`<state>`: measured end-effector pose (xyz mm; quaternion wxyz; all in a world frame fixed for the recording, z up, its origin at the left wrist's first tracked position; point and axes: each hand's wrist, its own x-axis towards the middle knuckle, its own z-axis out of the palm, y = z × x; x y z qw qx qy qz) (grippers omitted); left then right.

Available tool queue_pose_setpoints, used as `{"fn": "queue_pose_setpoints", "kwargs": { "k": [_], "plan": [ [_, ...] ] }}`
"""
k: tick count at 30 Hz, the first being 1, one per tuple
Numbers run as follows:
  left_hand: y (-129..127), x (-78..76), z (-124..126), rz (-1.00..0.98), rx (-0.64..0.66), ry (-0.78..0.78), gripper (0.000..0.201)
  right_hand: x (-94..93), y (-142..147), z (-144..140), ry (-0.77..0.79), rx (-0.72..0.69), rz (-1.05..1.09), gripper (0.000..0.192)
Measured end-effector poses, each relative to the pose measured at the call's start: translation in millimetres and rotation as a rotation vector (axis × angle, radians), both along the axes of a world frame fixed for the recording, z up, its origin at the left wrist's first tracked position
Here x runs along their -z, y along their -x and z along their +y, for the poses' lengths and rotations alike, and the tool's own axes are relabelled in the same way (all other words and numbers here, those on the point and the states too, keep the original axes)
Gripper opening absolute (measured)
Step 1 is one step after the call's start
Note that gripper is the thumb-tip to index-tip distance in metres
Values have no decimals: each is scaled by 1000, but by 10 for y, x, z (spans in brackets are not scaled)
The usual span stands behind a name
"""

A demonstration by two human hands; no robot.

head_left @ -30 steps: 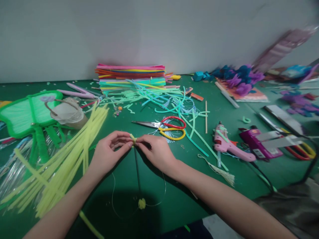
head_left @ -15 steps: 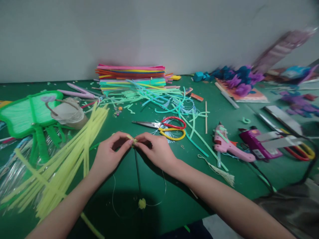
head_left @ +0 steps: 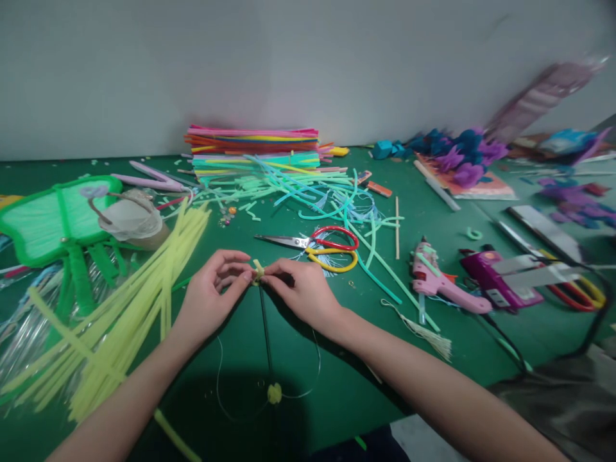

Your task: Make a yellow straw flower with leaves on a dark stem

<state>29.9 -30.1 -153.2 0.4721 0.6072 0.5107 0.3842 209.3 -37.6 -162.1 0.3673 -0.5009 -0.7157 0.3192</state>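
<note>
Between my two hands, in the middle of the head view, is a small bent piece of yellow pipe cleaner (head_left: 258, 271), one short end sticking upward. My right hand (head_left: 303, 289) pinches it from the right with thumb and forefinger. Thumb and fingertips of my left hand (head_left: 214, 285) close on its left side; the exact contact is partly hidden. A thin dark rod (head_left: 265, 330) runs from this piece toward me. Near the rod's lower end is a small yellow fuzzy ball (head_left: 274, 393), with a loop of thin clear line (head_left: 317, 366) curving around.
Scissors (head_left: 308, 242) lie just beyond my hands. Yellow pipe cleaners (head_left: 125, 321) spread at left beside a green fuzzy piece (head_left: 43, 218). Coloured pipe cleaners (head_left: 255, 144) are stacked at the back. A pink glue gun (head_left: 443, 285) and a purple tool (head_left: 500, 279) lie right.
The left fingers have loosened and spread slightly, the forefinger lifting. The pipe cleaner's short end now stands up in plain sight. My right hand has hardly moved.
</note>
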Motion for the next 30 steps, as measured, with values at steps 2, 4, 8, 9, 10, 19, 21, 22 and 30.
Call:
{"fn": "queue_pose_setpoints", "kwargs": {
  "k": [2,4,8,9,10,19,21,22,30],
  "plan": [
    [3,5,-4,12,12,-19,26,4,-2,3,4,0,13,8],
    [6,18,-6,28,33,-36,26,11,-3,4,12,20,25,8],
    [3,63,8,55,64,-51,26,22,0,-5,5,24,-15,8],
    [-1,75,15,63,65,-48,27,22,2,-9,-5,9,-36,8],
    [-5,85,20,71,63,-45,28,20,4,-13,-17,-3,-54,8],
    [-40,84,-22,164,64,-170,26,-7,3,-28,-75,-15,-115,10],
    [-49,70,-34,177,86,-185,26,1,4,-23,-47,-6,-93,11],
    [-51,62,-37,180,94,-192,26,6,4,-19,-29,-4,-72,11],
    [84,-15,-61,494,172,-380,10,-3,-12,-15,47,55,34,5]
  ]
}}
